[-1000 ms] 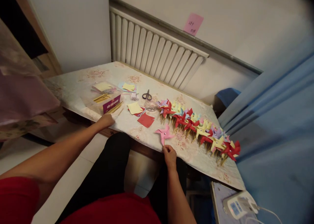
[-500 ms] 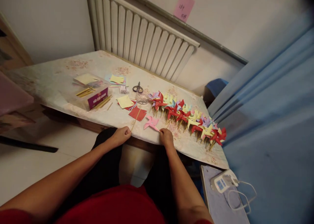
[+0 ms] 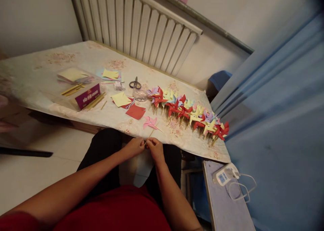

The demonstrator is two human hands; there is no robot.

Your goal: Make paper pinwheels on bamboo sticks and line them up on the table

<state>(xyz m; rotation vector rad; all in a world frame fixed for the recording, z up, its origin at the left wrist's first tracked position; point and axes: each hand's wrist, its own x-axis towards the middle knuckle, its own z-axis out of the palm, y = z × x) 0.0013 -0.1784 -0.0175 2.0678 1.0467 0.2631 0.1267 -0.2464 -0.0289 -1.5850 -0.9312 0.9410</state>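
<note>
My left hand is closed around the lower part of a thin wooden stick, at the table's front edge. The stick slants up and to the right. My right hand meets it from the right, its fingertips pinched at the stick's lower end; anything smaller between them is hidden. Just beyond the hands a pink paper pinwheel lies on the table, apart from both, with a short thin stick at its right side. A red paper square lies to the left behind it.
Rows of colourful pinwheels stand on the right. Scissors, a clear bag, a small box and paper sheets lie mid-table. A plastic container with a purple label holds sticks and paper. A power strip rests lower right.
My right hand has let go at the pink pinwheel and moved left to my left hand. The stick in my left hand has come down toward the table edge. The view has shifted slightly.
</note>
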